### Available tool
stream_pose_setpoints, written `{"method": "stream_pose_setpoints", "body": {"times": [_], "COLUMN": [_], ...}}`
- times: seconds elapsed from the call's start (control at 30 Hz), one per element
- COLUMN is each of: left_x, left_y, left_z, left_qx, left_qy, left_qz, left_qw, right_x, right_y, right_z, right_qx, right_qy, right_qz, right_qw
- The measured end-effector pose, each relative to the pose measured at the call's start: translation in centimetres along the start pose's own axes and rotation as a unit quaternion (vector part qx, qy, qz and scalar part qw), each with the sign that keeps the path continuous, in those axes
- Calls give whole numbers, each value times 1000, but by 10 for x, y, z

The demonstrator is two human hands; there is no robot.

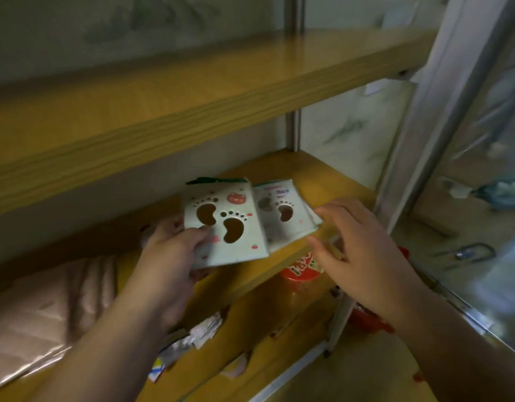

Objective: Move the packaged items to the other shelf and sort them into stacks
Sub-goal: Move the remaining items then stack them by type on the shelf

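My left hand (170, 250) grips a white packet with brown footprint cut-outs (225, 224) by its lower left edge, thumb on top, holding it above the middle wooden shelf (331, 181). A second white footprint packet (282, 214) lies just right of it, partly tucked under the first one. My right hand (357, 242) hovers beside that second packet with fingers spread and relaxed, fingertips close to its right edge, holding nothing.
An upper wooden shelf (192, 91) juts out above. A pink quilted pack (38, 311) lies at left. On the lower shelf are a red cup-like container (301, 274) and crumpled silver wrappers (192, 338). A glass cabinet (468, 213) stands at right.
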State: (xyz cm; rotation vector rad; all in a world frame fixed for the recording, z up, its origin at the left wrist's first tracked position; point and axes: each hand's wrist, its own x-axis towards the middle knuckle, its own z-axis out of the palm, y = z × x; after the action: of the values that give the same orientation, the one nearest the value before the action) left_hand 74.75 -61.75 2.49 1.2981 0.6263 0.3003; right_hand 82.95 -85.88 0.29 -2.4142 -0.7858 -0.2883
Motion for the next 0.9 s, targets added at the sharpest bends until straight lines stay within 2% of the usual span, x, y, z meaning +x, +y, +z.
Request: {"method": "stream_pose_setpoints", "body": {"times": [0.13, 0.23, 0.33, 0.4, 0.5, 0.67, 0.73, 0.83, 0.9], "left_x": [43, 74, 88, 84, 63, 17, 2, -18, -31], "left_y": [-16, -27, -36, -35, -31, -20, -15, -8, -7], "left_z": [63, 84, 93, 93, 86, 65, 48, 18, -6], "left_qx": [22, 44, 120, 224, 381, 495, 557, 657, 682], "left_qy": [19, 35, 42, 40, 20, 4, 21, 45, 60], "left_qz": [-7, -18, -18, -17, 41, 148, 192, 278, 299], "left_qw": [1000, 998, 992, 974, 923, 856, 808, 700, 665], "right_x": [-6, -8, -5, 0, 9, 27, 32, 36, 38], "right_y": [39, 55, 69, 74, 76, 56, 40, 11, -12], "right_z": [-15, -20, -20, -17, -7, 19, 30, 44, 53], "right_qx": [14, 34, 43, 51, 61, 84, 106, 123, 128], "right_qy": [4, 2, 0, -4, -5, -23, -33, -50, -63], "right_qz": [14, 10, 4, -4, -22, -45, -63, -94, -113], "right_qw": [1000, 999, 999, 999, 998, 995, 992, 987, 983]}}
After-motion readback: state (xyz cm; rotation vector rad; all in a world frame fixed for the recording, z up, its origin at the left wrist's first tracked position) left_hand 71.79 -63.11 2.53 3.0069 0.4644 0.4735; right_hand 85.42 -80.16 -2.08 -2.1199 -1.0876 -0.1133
